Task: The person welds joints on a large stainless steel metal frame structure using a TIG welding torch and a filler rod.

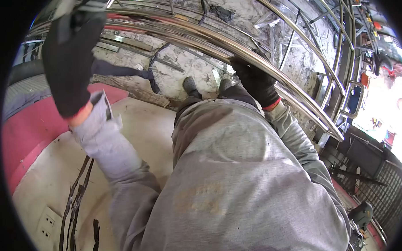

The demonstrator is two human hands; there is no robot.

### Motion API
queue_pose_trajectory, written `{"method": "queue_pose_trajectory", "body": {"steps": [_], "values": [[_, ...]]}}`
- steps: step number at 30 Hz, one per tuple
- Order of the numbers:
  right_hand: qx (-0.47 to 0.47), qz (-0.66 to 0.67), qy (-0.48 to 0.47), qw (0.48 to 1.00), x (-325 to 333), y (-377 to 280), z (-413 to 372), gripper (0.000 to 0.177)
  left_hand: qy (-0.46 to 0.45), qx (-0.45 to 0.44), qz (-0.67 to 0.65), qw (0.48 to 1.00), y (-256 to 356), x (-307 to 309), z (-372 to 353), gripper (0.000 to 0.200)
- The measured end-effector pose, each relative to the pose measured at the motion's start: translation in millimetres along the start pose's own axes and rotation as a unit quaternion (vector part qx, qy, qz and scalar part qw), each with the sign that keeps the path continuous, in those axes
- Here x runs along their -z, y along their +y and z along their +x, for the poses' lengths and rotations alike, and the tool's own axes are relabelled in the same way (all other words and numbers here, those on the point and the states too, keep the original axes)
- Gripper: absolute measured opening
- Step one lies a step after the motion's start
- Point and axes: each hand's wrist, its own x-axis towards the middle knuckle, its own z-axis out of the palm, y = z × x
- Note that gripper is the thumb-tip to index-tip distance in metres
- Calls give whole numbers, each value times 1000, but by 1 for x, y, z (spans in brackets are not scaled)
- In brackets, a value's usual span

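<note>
My right hand point(254, 79), in a black glove with a red cuff, is closed around a shiny metal tube point(287, 73) in front of my body. That tube is part of a bundle of long, curved tubes running from the upper left to the lower right. My left hand point(70, 63), gloved the same way, is raised at the upper left near the far end of the bundle. Its fingers are blurred near the frame edge, and I cannot make out whether they hold anything.
Metal frames point(344, 54) stand on the right. Flat metal strips point(127, 41) lie on the stained floor. Behind me is a pale wall with a red band point(37, 127), a power socket point(48, 226) and dark cables point(73, 209). Another person's leg point(124, 70) shows at the left.
</note>
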Motion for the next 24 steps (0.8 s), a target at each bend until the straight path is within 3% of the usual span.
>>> {"method": "queue_pose_trajectory", "body": {"steps": [2, 5, 7, 8, 9, 12, 13, 15, 17, 19, 23, 24], "values": [[40, 91, -3, 995, 7, -29, 6, 21, 53, 71, -88, 992, 6, 8, -22, 32], [59, 76, 12, 995, 2, -9, 10, 21, 133, -18, -273, 953, 0, 2, -66, 45], [120, 18, 18, 992, 7, -22, 12, 20, 60, 42, -460, 885, -4, 2, -93, 62], [138, -22, 25, 990, 6, -14, 13, 18, 100, 100, -522, 841, -5, -6, -106, 65], [157, -61, 33, 985, 7, -10, 15, 16, 130, 158, -473, 857, 3, -10, -117, 58], [147, -16, 21, 989, 10, -32, 19, 15, 187, 142, -558, 796, -14, -41, -152, 72], [121, -20, 14, 992, 12, -31, 19, 16, 207, 128, -527, 814, -14, -53, -160, 68], [173, -75, -2, 982, 13, -24, 21, 15, 239, 252, -459, 818, 4, -66, -175, 65], [190, -98, 20, 977, 11, -14, 22, 15, 189, 266, -346, 879, -18, -78, -204, 46], [153, -54, -7, 987, 9, -16, 22, 14, 177, 350, -326, 860, -1, -86, -208, 41], [227, -56, 24, 972, 10, -18, 23, 13, 211, 340, -385, 831, 3, -101, -243, 42], [223, -53, 9, 973, 11, -17, 23, 14, 163, 350, -378, 842, 5, -97, -245, 41]]}}
